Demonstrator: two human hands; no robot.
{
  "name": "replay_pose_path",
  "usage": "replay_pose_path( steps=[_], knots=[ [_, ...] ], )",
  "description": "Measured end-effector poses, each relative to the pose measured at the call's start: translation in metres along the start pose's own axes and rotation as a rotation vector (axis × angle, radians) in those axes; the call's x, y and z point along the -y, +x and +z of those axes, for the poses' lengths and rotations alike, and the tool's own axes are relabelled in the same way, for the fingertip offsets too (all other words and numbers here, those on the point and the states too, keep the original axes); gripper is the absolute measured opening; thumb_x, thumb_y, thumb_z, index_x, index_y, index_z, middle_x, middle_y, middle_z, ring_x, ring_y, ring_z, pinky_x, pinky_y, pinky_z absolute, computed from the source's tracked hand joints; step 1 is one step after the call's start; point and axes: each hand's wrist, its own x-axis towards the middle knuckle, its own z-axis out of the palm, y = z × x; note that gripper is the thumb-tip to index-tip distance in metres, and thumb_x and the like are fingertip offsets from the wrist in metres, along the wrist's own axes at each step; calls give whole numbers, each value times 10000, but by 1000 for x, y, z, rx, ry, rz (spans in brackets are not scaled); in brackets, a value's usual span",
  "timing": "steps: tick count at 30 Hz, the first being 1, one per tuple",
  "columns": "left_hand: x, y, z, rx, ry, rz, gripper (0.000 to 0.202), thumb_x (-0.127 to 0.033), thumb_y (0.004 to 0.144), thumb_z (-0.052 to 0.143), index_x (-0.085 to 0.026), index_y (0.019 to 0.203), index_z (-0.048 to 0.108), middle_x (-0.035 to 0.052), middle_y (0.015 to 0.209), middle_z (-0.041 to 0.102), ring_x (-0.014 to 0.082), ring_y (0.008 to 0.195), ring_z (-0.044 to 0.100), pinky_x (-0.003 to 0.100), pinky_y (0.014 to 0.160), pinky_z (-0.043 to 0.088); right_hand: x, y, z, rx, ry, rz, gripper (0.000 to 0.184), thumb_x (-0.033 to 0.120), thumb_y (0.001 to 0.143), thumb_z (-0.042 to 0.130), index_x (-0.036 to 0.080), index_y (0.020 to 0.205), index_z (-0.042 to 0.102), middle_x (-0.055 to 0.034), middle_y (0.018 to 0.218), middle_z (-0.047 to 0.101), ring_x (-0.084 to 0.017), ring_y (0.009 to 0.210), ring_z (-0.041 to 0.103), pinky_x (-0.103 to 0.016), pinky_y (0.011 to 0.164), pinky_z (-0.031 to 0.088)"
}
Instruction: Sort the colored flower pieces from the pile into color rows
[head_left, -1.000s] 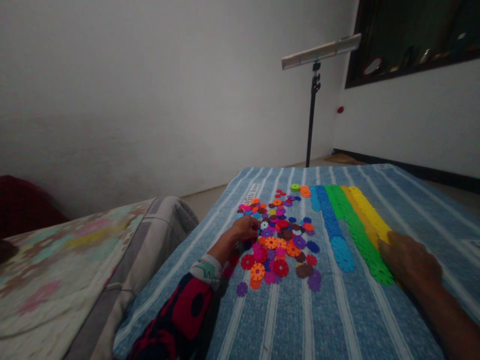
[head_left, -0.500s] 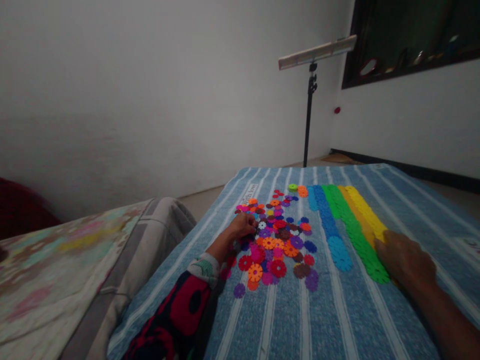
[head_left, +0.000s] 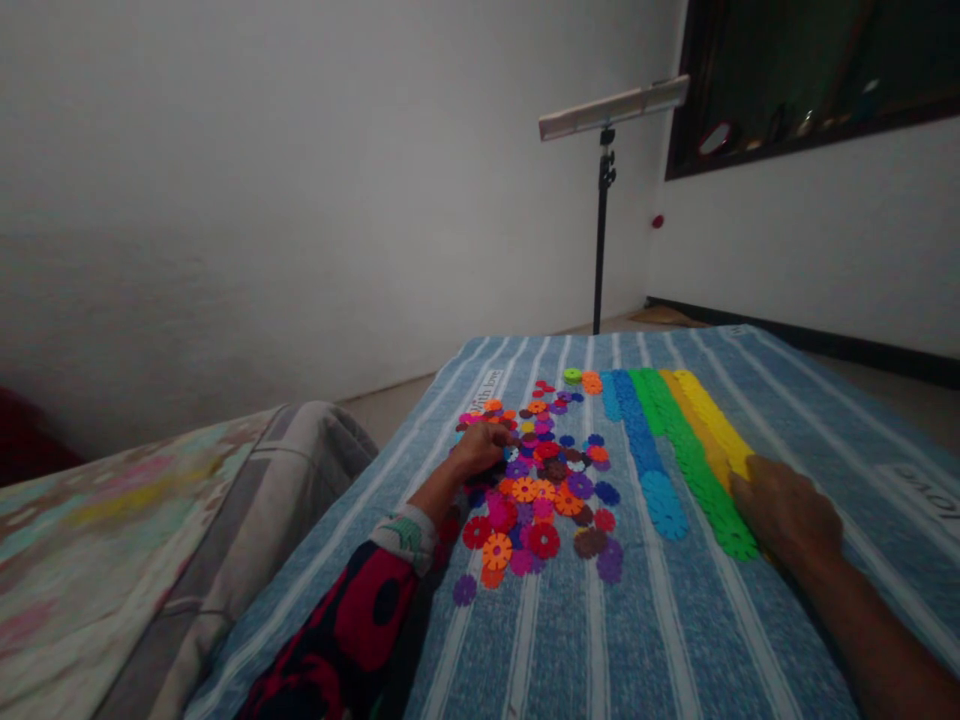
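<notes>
A loose heap of coloured plastic snowflake discs [head_left: 546,480] lies on a blue striped cloth [head_left: 675,620]. To its right run sorted rows of discs: blue [head_left: 641,450], green [head_left: 690,460] and yellow [head_left: 712,420]. My left hand [head_left: 480,447] rests on the left edge of the heap with its fingers curled over discs; what it grips is hidden. My right hand [head_left: 784,510] lies palm down over the near end of the yellow row, fingers together and flat on the cloth.
A light bar on a black stand [head_left: 600,200] rises behind the cloth. A folded grey blanket [head_left: 285,470] and a patterned sheet [head_left: 90,570] lie to the left. A dark window frame [head_left: 810,80] is at the upper right.
The view has swung slightly, so everything sits a little further left and lower. My left hand shifted slightly within the heap's left edge. My right hand has stayed on the yellow row's end.
</notes>
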Motion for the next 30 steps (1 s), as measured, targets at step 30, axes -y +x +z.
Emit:
replay_pose_path(
  steps=[30],
  knots=[
    [-139, 118, 111, -63, 99, 217, 406, 46, 695, 529, -151, 955, 772, 82, 1027, 767, 193, 1009, 682, 310, 972, 480, 9, 3, 0, -28, -41, 6, 237, 331, 967, 424, 168, 1018, 589, -108, 986, 657, -263, 945, 631, -335, 723, 424]
  ],
)
